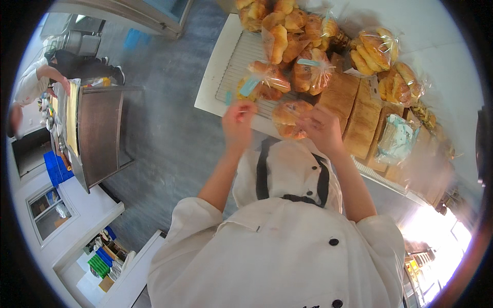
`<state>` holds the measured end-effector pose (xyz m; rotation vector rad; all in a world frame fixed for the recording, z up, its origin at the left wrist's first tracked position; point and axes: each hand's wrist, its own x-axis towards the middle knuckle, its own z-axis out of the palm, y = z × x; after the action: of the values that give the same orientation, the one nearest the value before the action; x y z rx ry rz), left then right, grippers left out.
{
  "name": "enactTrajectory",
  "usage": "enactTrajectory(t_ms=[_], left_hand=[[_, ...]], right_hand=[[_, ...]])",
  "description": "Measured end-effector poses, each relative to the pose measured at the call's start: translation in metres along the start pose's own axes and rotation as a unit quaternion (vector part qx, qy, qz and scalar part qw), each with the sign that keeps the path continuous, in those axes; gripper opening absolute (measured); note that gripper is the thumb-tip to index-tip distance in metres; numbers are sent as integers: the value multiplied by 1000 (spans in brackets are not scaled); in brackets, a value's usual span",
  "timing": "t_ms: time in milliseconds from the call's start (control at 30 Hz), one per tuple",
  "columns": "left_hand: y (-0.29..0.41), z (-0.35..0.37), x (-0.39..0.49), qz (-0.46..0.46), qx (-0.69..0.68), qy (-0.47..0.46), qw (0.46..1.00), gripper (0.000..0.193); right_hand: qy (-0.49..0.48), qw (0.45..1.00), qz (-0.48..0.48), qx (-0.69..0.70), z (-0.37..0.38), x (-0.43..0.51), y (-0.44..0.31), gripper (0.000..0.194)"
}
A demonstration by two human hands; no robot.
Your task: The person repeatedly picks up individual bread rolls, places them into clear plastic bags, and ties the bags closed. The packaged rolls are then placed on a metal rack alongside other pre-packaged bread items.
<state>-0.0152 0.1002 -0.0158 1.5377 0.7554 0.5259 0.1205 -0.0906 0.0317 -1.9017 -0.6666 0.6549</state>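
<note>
My right hand (319, 125) grips the edge of a clear plastic bag of bread rolls (289, 115), which stands upright near the front edge of the table. Left of that bag, my left hand (239, 115) is raised and blurred by motion; whether its fingers hold anything is unclear. A small teal strip (228, 97) shows just above its fingers. Behind my hands lie a bag of rolls with a pale teal label (250, 85) and another bagged bread with a teal label (312, 77). More bagged rolls (280, 42) are heaped on the wire rack (233, 65).
To the right are long brown loaves (362, 115), a bag of teal and white strips (397, 138) and further bagged rolls (373, 50). Across the floor at far left, a co-worker (34, 81) bends over a metal-sided worktable (98, 131) holding a sheet of dough (72, 115).
</note>
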Motion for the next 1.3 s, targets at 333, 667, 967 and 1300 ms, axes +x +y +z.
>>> enactTrajectory(t_ms=[333, 667, 967, 1300], left_hand=[[-178, -32, 96, -34, 453, 177, 873, 24], [-113, -60, 70, -40, 24, 238, 970, 10], [35, -13, -29, -136, -165, -208, 954, 10], [41, 22, -16, -99, -5, -286, 953, 13]], right_hand=[[34, 996, 1, -81, 3, -5, -13, 14], [41, 993, -54, -97, -3, -5, -18, 15], [58, 995, -15, -79, -7, -5, -24, 16], [63, 992, 65, -85, -18, -7, -32, 21]])
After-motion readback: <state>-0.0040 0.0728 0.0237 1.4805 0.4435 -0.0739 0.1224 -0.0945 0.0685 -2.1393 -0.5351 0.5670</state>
